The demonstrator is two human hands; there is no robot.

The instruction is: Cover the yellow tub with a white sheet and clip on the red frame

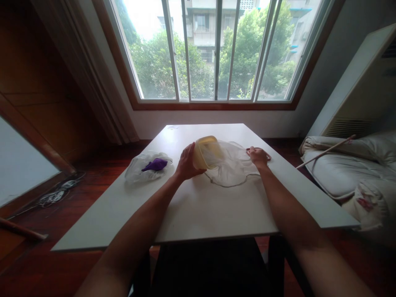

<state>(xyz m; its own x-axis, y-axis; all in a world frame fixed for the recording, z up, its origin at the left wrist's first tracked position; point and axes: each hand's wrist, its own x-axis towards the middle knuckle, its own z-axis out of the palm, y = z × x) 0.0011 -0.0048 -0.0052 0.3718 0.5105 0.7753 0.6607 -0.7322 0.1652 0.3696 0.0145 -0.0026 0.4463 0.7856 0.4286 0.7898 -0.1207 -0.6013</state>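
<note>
Plainly, left fingers (187,156) clamp the yellow container (201,156) from its left; right fingers (256,152) clasp a handle (269,156).

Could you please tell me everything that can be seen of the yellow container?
The yellow container is pale, rounded at the corners, and looks like plastic. It is tipped, its open, rimmed mouth turned mainly to the right. The person's left hand grips it from the left, thumb along the near edge. Sheer white fabric covers part of the mouth, so any contents cannot be made out. It is over the white table; whether it rests on it is unclear.
</note>
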